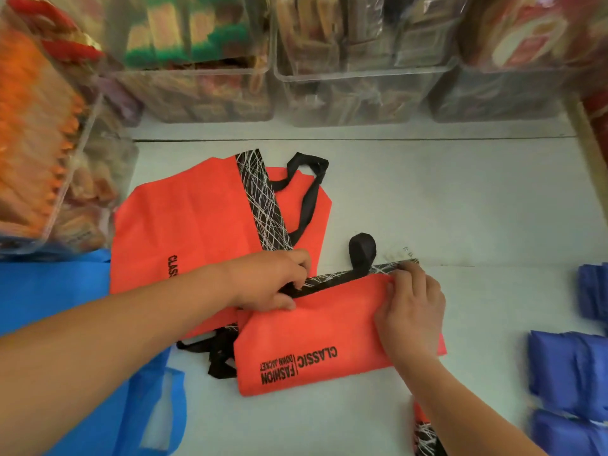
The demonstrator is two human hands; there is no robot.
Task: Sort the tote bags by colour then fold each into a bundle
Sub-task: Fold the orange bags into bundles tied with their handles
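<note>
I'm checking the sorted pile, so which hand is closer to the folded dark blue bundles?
Right. The right hand holds the orange bag at its right end, left of the dark blue bundles; the left hand holds the bag's other end, farther left.

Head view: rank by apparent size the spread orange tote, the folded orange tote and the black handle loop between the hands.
1. spread orange tote
2. folded orange tote, clearly smaller
3. black handle loop, far smallest

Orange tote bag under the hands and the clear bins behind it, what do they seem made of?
The orange tote bag looks like non-woven synthetic fabric: matte, stiff, holding flat folds, with printed black lettering. Its handle looks like black woven webbing, slightly shiny. The clear bins seem to be rigid transparent plastic, since their contents show through.
</note>
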